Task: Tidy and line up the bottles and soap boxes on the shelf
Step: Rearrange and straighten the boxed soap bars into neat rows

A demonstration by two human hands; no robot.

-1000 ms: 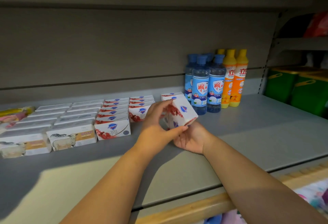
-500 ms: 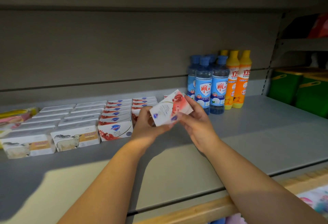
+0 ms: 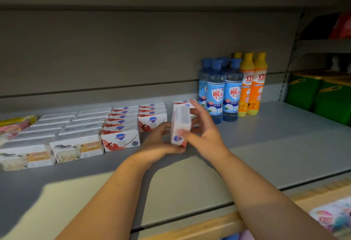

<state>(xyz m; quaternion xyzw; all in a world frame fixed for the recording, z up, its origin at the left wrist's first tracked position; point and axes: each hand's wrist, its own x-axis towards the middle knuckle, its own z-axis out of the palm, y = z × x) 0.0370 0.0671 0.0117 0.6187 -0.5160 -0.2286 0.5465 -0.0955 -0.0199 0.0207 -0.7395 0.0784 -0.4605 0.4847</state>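
A white and red soap box (image 3: 180,124) stands on end over the grey shelf (image 3: 275,144), held between both hands. My left hand (image 3: 161,144) grips its lower part from the left. My right hand (image 3: 205,131) holds its right side, fingers spread over the top. To the left lie rows of matching red-and-white soap boxes (image 3: 121,137) and white sheep-print soap boxes (image 3: 76,148). Another soap box (image 3: 180,103) sits behind the held one. Blue bottles (image 3: 216,95) and orange bottles (image 3: 252,87) stand at the back right.
Green containers (image 3: 322,95) sit on the neighbouring shelf at the right. Pink and yellow packets (image 3: 15,124) lie at the far left. A wooden edge (image 3: 190,228) runs below the shelf front. Bare shelf stretches in front of and right of the hands.
The soap box has been turned from lying tilted to standing on end, and lowered toward the shelf. Both hands shifted their grip with it.
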